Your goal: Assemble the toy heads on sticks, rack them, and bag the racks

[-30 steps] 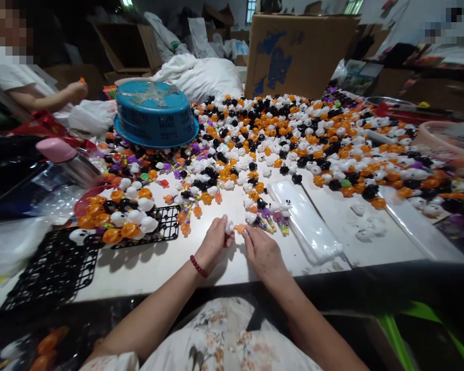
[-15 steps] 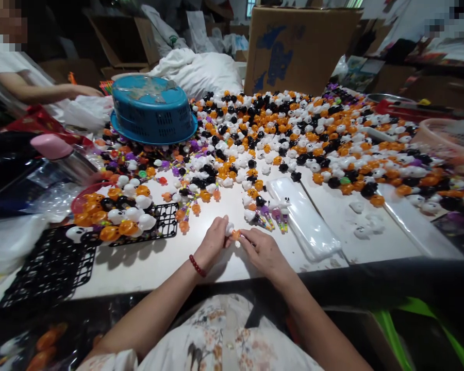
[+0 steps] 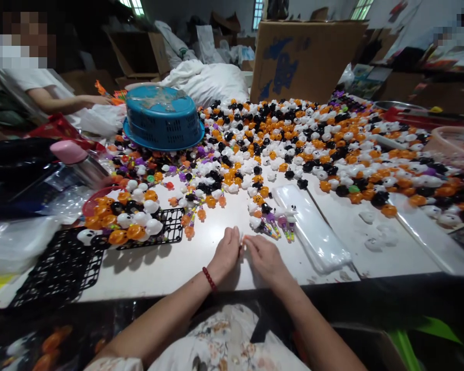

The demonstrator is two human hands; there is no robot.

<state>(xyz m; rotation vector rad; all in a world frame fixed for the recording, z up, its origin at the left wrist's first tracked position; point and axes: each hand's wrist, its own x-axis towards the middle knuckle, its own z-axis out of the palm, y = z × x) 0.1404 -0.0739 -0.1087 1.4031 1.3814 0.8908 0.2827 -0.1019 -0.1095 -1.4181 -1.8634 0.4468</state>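
My left hand (image 3: 226, 253), a red bead bracelet on its wrist, pinches a small white plastic piece (image 3: 242, 237), mostly hidden by the fingers. Fingers closed, my right hand (image 3: 266, 256) meets it at the front of the white table; a bit of orange shows at its fingertips. Just beyond lie a few toy sticks (image 3: 282, 226) with ghost and other figure tops, in purple and yellow. Left of my hands, a red basket (image 3: 88, 203) heaped with pumpkin, ghost and black figures (image 3: 133, 219) stands on a black plastic grid (image 3: 174, 222).
A wide pile of orange, white and black figures (image 3: 278, 131) covers the table's back. Clear plastic bags (image 3: 313, 226) lie to the right. An upturned blue basket (image 3: 162, 121), a pink-capped flask (image 3: 79, 162) and a cardboard box (image 3: 313, 62) stand around. Another person's arm (image 3: 62, 102) reaches in at left.
My hands have drawn together, and the white and orange pieces that showed between them are now mostly covered. The whole view has shifted slightly.
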